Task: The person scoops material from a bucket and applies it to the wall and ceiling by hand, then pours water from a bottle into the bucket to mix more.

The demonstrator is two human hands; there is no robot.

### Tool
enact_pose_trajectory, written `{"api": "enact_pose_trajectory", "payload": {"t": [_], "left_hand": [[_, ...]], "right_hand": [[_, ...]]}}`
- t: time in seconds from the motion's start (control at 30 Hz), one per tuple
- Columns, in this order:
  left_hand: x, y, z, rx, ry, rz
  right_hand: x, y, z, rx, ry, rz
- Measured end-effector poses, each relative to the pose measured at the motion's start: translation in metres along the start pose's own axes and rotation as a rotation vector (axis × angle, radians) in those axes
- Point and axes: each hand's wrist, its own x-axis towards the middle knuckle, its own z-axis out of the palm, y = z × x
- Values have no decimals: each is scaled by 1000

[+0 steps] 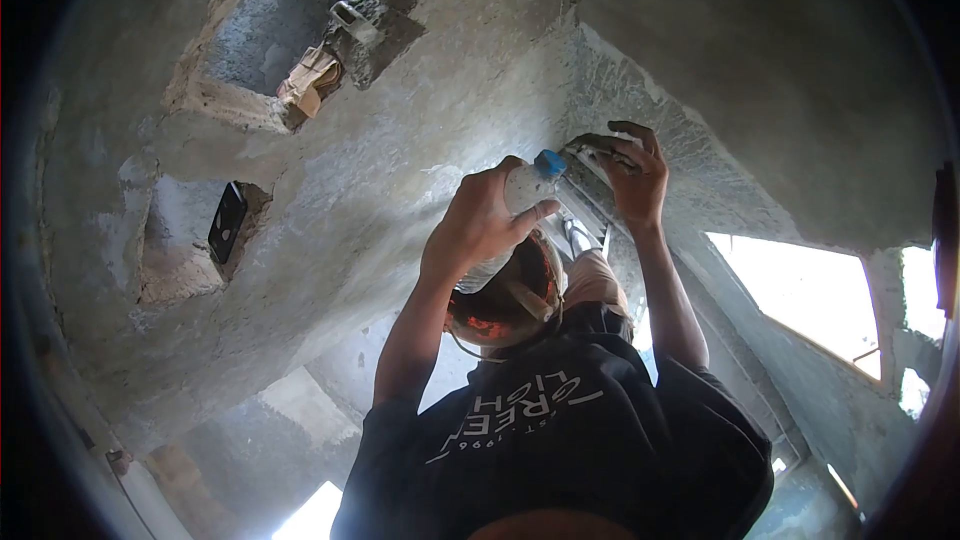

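In the head view, my left hand (480, 215) is wrapped around a clear plastic bottle (522, 190) with a blue cap (549, 163). The bottle tilts, cap end up and to the right, its lower part showing below my palm. My right hand (632, 175) is raised just right of the cap, its fingers curved and apart. Grey smears coat those fingers. Beneath the bottle is a dark bucket (480, 325) with orange-red stains and a cord handle. A wooden-looking stick (528, 300) lies across it.
Rough plastered walls rise on both sides. The upper wall niche (262, 35) has crumpled brown paper (310, 80) and a metal item (355, 15) at its edge. A dark phone (228, 223) leans in the lower niche. Bright openings (800, 290) are at right.
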Motion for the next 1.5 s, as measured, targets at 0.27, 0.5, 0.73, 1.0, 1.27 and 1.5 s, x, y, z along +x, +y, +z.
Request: {"api": "enact_pose_trajectory", "payload": {"t": [0.27,0.5,0.73,1.0,1.27,1.5], "left_hand": [[30,14,11,90,-155,-30],[47,3,32,213,-185,33],[70,1,62,460,-246,33],[89,-13,74,613,-310,30],[97,-12,81,673,-220,34],[98,-13,77,656,-214,32]], "right_hand": [[-14,41,-11,357,-58,112],[-18,62,-4,663,10,535],[-6,86,6,1044,71,717],[8,119,25,948,168,793],[23,109,21,996,238,759],[31,117,29,886,177,664]]}}
